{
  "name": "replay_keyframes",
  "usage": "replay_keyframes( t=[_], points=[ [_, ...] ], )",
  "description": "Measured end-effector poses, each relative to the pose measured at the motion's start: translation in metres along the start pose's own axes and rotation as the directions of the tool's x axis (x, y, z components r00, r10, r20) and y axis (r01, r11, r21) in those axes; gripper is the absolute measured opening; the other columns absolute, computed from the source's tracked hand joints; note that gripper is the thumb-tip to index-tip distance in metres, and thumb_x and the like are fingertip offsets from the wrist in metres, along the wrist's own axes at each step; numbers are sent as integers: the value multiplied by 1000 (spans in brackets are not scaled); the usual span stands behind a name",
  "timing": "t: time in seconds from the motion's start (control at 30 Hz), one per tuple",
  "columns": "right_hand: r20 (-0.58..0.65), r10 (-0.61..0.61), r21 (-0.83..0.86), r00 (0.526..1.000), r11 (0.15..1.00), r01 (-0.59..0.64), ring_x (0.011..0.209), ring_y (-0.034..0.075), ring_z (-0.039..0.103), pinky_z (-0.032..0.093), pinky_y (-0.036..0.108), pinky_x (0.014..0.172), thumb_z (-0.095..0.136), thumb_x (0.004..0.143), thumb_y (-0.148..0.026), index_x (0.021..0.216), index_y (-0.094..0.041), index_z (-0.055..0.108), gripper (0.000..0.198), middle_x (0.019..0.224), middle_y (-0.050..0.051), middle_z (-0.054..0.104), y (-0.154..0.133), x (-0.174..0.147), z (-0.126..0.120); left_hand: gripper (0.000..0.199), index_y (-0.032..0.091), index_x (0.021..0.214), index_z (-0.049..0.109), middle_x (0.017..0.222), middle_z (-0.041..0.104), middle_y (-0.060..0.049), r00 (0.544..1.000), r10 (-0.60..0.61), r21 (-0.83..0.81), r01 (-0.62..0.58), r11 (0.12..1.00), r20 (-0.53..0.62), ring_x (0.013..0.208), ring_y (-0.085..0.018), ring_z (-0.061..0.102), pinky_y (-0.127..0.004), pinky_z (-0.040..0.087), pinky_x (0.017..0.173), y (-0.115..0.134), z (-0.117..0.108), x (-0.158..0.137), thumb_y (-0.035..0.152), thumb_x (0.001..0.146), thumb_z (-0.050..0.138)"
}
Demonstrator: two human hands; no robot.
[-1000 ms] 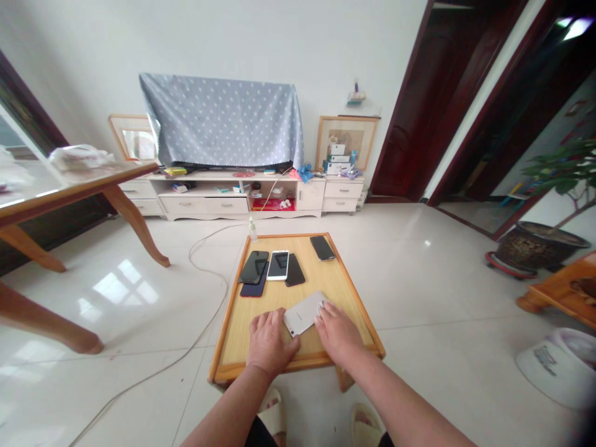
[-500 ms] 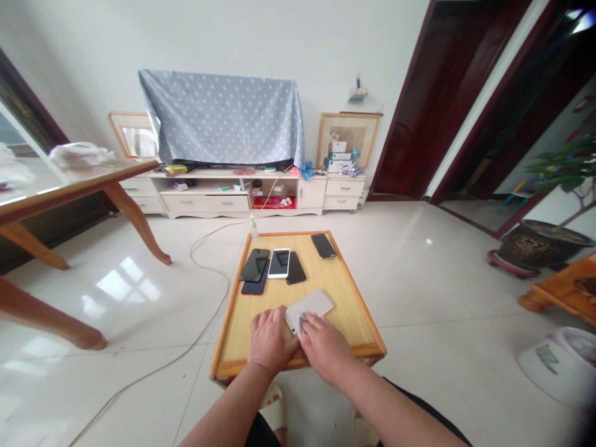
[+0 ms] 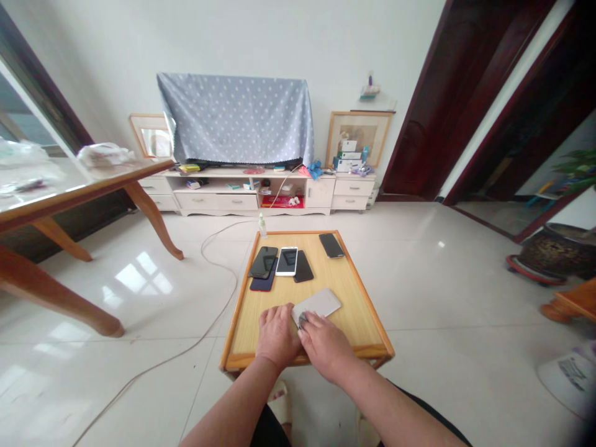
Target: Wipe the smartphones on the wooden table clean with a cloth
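A silver smartphone (image 3: 322,302) lies back side up on a small wooden table (image 3: 354,310), slanting away to the right. My left hand (image 3: 277,337) is curled around its near left end, steadying it. Between the fingers of my right hand (image 3: 325,343) is a small grey cloth (image 3: 303,318), pressed on the phone's near left corner; the fingers partly cover it. Farther back lie a white phone (image 3: 287,261), a black phone (image 3: 304,267) beside it, and another black phone (image 3: 263,262) overlapping a dark blue phone (image 3: 264,283). A dark phone (image 3: 331,246) lies at the far right.
A small clear bottle (image 3: 262,226) stands at the table's far left corner. A cable (image 3: 205,332) runs across the floor on the left. A larger wooden table (image 3: 153,166) is at left, and a white cabinet (image 3: 195,201) stands along the wall.
The whole view has shifted a little, so things appear farther right. The cloth under my right hand has moved slightly over the phone's near left corner. My left hand stays at the phone.
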State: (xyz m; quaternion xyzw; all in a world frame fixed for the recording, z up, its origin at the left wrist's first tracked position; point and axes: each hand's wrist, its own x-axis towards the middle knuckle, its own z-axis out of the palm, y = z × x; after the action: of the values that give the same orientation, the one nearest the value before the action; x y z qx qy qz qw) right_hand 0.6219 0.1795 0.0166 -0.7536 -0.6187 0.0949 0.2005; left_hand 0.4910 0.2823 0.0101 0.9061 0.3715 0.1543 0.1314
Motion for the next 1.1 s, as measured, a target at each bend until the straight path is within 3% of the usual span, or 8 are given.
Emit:
replay_keyframes(
  t=[0.2, 0.27, 0.43, 0.63, 0.7, 0.87, 1.03, 1.1],
  points=[
    [-59, 284, -74, 957, 955, -288, 134, 25, 45, 31, 39, 113, 26, 102, -42, 126, -14, 64, 52, 145, 14, 51, 32, 19, -15, 55, 24, 120, 51, 114, 64, -7, 999, 21, 9, -20, 1000, -31, 112, -27, 52, -41, 29, 103, 0, 0, 0, 43, 71, 67],
    [-42, 245, -60, 969, 967, -247, 136, 24, 43, 30, 39, 114, 27, 102, -42, 128, -15, 62, 52, 146, 13, 50, 25, 16, -12, 53, 24, 120, 52, 114, 64, -7, 999, 19, 3, -19, 1000, -35, 112, -27, 53, -41, 29, 103, -1, 1, 0, 42, 72, 66],
    [22, 2, 32, 1000, 999, -3, 137, 21, 42, 26, 34, 117, 28, 102, -40, 133, -19, 59, 49, 147, 8, 50, -5, 4, 0, 44, 25, 120, 52, 114, 64, -6, 1000, 1, -14, -2, 1000, -23, 112, -25, 54, -40, 29, 103, -1, 1, 0, 33, 78, 60],
    [-26, 261, -56, 965, 964, -262, 137, 25, 42, 30, 40, 115, 29, 101, -39, 132, -15, 60, 50, 148, 13, 48, 19, 21, -13, 53, 24, 120, 52, 116, 64, -7, 1000, -13, -7, 13, 1000, -7, 114, -27, 52, -41, 28, 105, 4, -3, 0, 40, 72, 66],
    [-16, 230, -42, 973, 972, -231, 137, 25, 42, 30, 40, 115, 30, 101, -38, 132, -15, 60, 49, 148, 13, 48, 12, 19, -10, 51, 24, 121, 52, 116, 64, -7, 1000, -24, -5, 24, 1000, 4, 115, -27, 52, -41, 28, 105, 4, -4, 0, 39, 74, 65],
    [33, 8, 43, 999, 999, -10, 136, 21, 42, 26, 35, 117, 32, 101, -36, 132, -19, 60, 45, 146, 8, 51, -10, 10, 1, 43, 25, 120, 53, 117, 64, -8, 999, -19, -2, 19, 1000, 29, 115, -26, 53, -41, 27, 104, 3, -5, 0, 28, 78, 58],
    [-32, 260, -39, 965, 965, -261, 138, 22, 40, 29, 36, 115, 27, 102, -36, 129, -15, 62, 49, 148, 12, 48, 24, 27, -15, 54, 24, 122, 51, 117, 64, -7, 1000, -5, 2, 5, 1000, -22, 114, -27, 52, -41, 29, 104, 2, -3, -1, 41, 73, 65],
    [-34, 277, -49, 960, 959, -278, 139, 22, 39, 29, 37, 115, 29, 102, -37, 131, -14, 61, 49, 148, 13, 47, 26, 27, -16, 54, 24, 122, 52, 117, 64, -7, 1000, 6, 0, -6, 1000, -28, 113, -27, 53, -41, 29, 103, 2, -2, -1, 41, 73, 65]
  ],
)
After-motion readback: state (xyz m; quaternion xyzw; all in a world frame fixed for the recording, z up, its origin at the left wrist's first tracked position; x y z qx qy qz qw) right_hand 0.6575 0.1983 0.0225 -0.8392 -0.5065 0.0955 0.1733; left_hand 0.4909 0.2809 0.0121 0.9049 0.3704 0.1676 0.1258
